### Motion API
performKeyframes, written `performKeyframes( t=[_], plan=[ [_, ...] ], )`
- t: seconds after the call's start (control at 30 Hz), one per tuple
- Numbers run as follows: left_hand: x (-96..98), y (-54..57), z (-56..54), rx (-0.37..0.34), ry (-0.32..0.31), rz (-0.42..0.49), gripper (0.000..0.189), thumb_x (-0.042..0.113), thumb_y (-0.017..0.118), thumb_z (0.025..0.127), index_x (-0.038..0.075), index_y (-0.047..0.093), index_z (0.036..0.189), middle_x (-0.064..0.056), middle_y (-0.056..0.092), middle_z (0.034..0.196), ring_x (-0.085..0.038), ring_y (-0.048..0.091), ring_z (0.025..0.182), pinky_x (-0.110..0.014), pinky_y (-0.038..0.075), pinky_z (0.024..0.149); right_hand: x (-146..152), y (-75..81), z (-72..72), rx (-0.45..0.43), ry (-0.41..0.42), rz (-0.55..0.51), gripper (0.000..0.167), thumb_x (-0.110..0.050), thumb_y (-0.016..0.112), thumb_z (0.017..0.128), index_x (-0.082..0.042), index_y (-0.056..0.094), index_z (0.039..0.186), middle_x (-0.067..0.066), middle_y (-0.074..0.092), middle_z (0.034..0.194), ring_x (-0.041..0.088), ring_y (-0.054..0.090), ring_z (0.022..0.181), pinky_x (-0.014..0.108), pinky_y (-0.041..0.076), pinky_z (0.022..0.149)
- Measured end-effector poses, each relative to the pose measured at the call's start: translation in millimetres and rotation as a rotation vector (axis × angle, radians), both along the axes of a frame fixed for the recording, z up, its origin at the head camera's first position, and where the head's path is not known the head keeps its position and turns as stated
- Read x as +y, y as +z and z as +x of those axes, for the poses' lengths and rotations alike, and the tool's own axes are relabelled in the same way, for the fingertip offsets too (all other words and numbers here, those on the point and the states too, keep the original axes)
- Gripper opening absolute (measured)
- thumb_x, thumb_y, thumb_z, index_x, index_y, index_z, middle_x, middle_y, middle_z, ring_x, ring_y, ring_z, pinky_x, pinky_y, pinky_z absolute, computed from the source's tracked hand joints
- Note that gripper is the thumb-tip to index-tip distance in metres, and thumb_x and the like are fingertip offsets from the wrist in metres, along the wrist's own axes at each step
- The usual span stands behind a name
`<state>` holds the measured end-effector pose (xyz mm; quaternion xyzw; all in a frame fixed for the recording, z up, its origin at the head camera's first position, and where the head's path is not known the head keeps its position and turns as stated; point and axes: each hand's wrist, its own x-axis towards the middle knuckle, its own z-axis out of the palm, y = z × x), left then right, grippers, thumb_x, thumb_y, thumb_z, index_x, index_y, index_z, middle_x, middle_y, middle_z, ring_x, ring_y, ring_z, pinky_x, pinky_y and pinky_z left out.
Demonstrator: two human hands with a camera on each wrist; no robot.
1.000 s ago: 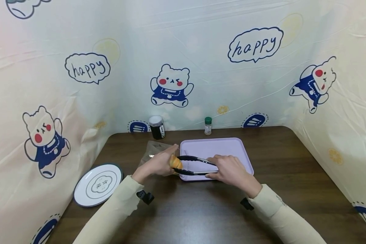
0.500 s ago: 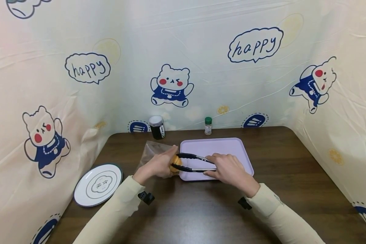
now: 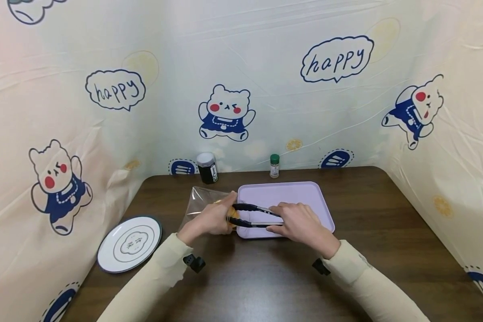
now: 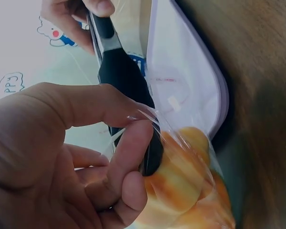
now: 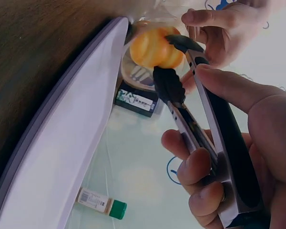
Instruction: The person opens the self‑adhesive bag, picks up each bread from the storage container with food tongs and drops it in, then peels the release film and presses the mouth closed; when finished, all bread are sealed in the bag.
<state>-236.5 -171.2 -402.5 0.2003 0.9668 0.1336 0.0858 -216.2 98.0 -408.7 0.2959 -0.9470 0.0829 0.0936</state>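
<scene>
My left hand [image 3: 214, 218] pinches the mouth of a clear plastic bag [image 3: 200, 199] between thumb and index finger. Inside the bag sits a golden-brown bread roll [image 4: 176, 186], seen through the film in the left wrist view. My right hand [image 3: 302, 223] grips the handles of a pair of metal tongs [image 5: 212, 114] with black tips. The tips stand apart and reach in at the bag's mouth, by the bread. Whether they squeeze it I cannot tell. In the head view my left hand hides most of the bread.
A lilac tray [image 3: 281, 194] lies under and behind the tongs. Stacked white plates [image 3: 129, 243] stand at the left table edge. A dark jar with a grey lid [image 3: 207, 168] and a small green-capped bottle [image 3: 274, 166] stand at the back of the brown table [image 3: 257, 281].
The tongs have shifted slightly left, further onto the bread at the bag's mouth. Less of the bread shows past my left hand, which has stayed almost in place.
</scene>
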Motion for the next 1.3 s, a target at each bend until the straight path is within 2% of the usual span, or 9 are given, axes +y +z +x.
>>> performKeyframes(
  t=[0.17, 0.27, 0.37, 0.5, 0.73, 0.87, 0.97, 1.17, 1.3],
  plan=[
    [3.5, -0.4, 3.4, -0.036, 0.001, 0.011, 0.106, 0.013, 0.084, 0.073, 0.009, 0.023, 0.159, -0.008, 0.025, 0.166, -0.026, 0.040, 0.145, -0.047, 0.039, 0.114, -2.3, 0.5, -4.0, -0.086, -0.032, -0.049, 0.051, -0.054, 0.074, 0.084, -0.016, 0.073, 0.118, -0.002, 0.066, 0.083, 0.014, 0.049, 0.059, 0.030, 0.041, 0.049],
    [4.8, -0.2, 4.1, -0.071, 0.016, 0.028, 0.106, 0.013, 0.086, 0.073, 0.014, 0.024, 0.159, -0.006, 0.028, 0.165, -0.026, 0.046, 0.137, -0.047, 0.044, 0.109, -2.9, 0.4, -5.4, -0.110, -0.049, -0.071, 0.049, -0.051, 0.076, 0.083, -0.014, 0.073, 0.115, -0.002, 0.061, 0.075, 0.015, 0.049, 0.059, 0.031, 0.039, 0.048],
    [4.6, -0.6, 2.1, -0.048, 0.010, 0.030, 0.106, 0.013, 0.085, 0.072, 0.013, 0.024, 0.159, -0.007, 0.029, 0.165, -0.027, 0.048, 0.136, -0.046, 0.047, 0.105, -3.0, 1.1, -4.2, -0.097, -0.049, -0.044, 0.050, -0.053, 0.076, 0.083, -0.016, 0.073, 0.117, -0.002, 0.067, 0.083, 0.015, 0.053, 0.062, 0.032, 0.043, 0.050],
    [2.9, -1.9, -1.9, -0.003, 0.003, 0.023, 0.107, 0.016, 0.085, 0.071, 0.010, 0.024, 0.159, -0.010, 0.028, 0.165, -0.031, 0.043, 0.143, -0.050, 0.043, 0.111, -3.9, 2.5, -1.3, -0.059, -0.015, -0.001, 0.054, -0.056, 0.073, 0.084, -0.018, 0.072, 0.122, 0.001, 0.073, 0.101, 0.016, 0.059, 0.066, 0.034, 0.050, 0.055],
    [3.8, -1.4, -1.2, -0.007, 0.007, 0.033, 0.106, 0.015, 0.083, 0.071, 0.009, 0.023, 0.159, -0.011, 0.027, 0.165, -0.028, 0.034, 0.149, -0.047, 0.037, 0.117, -6.3, 2.3, -2.3, -0.048, -0.003, -0.019, 0.053, -0.055, 0.074, 0.083, -0.017, 0.072, 0.120, 0.002, 0.074, 0.101, 0.017, 0.062, 0.067, 0.034, 0.051, 0.054],
    [5.4, -1.8, 1.1, -0.025, 0.019, 0.053, 0.106, 0.014, 0.084, 0.071, 0.012, 0.024, 0.159, -0.007, 0.032, 0.164, -0.025, 0.049, 0.134, -0.043, 0.050, 0.101, -8.0, 2.8, -3.7, -0.089, -0.030, -0.058, 0.052, -0.053, 0.075, 0.084, -0.014, 0.073, 0.119, 0.003, 0.073, 0.093, 0.015, 0.056, 0.062, 0.033, 0.049, 0.052],
    [5.3, -1.8, 1.2, -0.030, 0.029, 0.066, 0.106, 0.015, 0.085, 0.071, 0.014, 0.025, 0.159, -0.005, 0.034, 0.163, -0.023, 0.054, 0.124, -0.041, 0.053, 0.091, -9.0, 3.1, -4.4, -0.094, -0.045, -0.076, 0.052, -0.052, 0.076, 0.083, -0.012, 0.073, 0.117, 0.003, 0.072, 0.088, 0.014, 0.052, 0.060, 0.032, 0.047, 0.052],
    [0.9, -2.7, -2.7, -0.017, 0.038, 0.090, 0.104, 0.014, 0.085, 0.071, 0.011, 0.028, 0.158, -0.009, 0.033, 0.163, -0.026, 0.051, 0.133, -0.046, 0.048, 0.104, -7.9, 1.6, -3.9, -0.070, -0.044, -0.076, 0.054, -0.053, 0.077, 0.081, -0.013, 0.073, 0.118, 0.000, 0.070, 0.087, 0.013, 0.052, 0.060, 0.033, 0.047, 0.052],
    [-3.1, -2.9, -5.0, -0.009, 0.042, 0.084, 0.104, 0.016, 0.086, 0.070, 0.011, 0.029, 0.157, -0.011, 0.032, 0.163, -0.029, 0.050, 0.136, -0.052, 0.044, 0.109, -4.8, 0.3, -3.7, -0.068, -0.050, -0.065, 0.059, -0.056, 0.078, 0.079, -0.014, 0.072, 0.120, 0.000, 0.072, 0.092, 0.013, 0.054, 0.063, 0.034, 0.049, 0.054]
  ],
)
